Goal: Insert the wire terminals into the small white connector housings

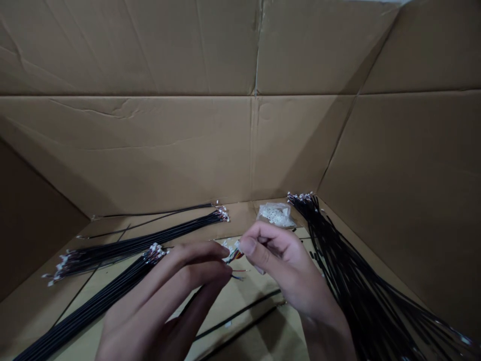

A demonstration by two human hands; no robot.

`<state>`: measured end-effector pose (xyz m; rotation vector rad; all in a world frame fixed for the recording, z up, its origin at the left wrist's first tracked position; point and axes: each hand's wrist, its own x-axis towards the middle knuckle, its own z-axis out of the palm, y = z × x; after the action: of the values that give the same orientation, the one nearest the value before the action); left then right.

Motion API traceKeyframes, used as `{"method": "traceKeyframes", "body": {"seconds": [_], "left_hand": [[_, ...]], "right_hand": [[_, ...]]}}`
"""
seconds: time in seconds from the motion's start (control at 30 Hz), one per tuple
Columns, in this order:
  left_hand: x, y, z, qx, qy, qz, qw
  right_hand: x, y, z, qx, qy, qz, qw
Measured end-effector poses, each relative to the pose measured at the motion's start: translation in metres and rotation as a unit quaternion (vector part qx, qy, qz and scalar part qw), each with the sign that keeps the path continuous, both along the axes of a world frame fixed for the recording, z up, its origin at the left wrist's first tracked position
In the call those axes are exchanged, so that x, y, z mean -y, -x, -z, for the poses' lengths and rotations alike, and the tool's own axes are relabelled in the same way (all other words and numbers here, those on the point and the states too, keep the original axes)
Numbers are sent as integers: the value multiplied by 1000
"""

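Observation:
My left hand pinches the end of a black cable whose thin coloured wires fan out between my two hands. Most of that cable is hidden behind the fingers. Thumb and forefinger of my right hand close on a small white connector at the tips of several of these wires. A couple of loose wires, one reddish and one blue, stick out below, outside the connector. Below the hands, two black cables lie on the cardboard surface.
Tall cardboard walls enclose the work surface. A clear plastic bag of white connectors lies at the back. Bundles of black cables with white ends lie at left, nearer left and right. Small white pieces lie behind the hands.

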<state>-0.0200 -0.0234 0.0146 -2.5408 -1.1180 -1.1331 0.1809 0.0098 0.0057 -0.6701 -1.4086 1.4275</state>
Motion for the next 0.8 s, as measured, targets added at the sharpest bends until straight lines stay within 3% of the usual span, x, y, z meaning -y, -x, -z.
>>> {"method": "traceKeyframes", "body": {"seconds": [0.3, 0.37, 0.5, 0.7, 0.8], "left_hand": [[1, -16, -3, 144, 55, 13, 988], [0, -18, -2, 166, 70, 19, 984], [-2, -19, 0, 200, 97, 22, 975], [0, -18, -2, 219, 125, 34, 967], [1, -19, -4, 274, 146, 28, 950]], "right_hand": [[5, 1, -2, 38, -34, 39, 998], [8, 1, -2, 45, -50, 79, 995], [20, -2, -5, 55, -148, 180, 971], [22, -2, -11, 105, -268, 180, 941], [16, 1, -10, 105, -301, 191, 928]]}}
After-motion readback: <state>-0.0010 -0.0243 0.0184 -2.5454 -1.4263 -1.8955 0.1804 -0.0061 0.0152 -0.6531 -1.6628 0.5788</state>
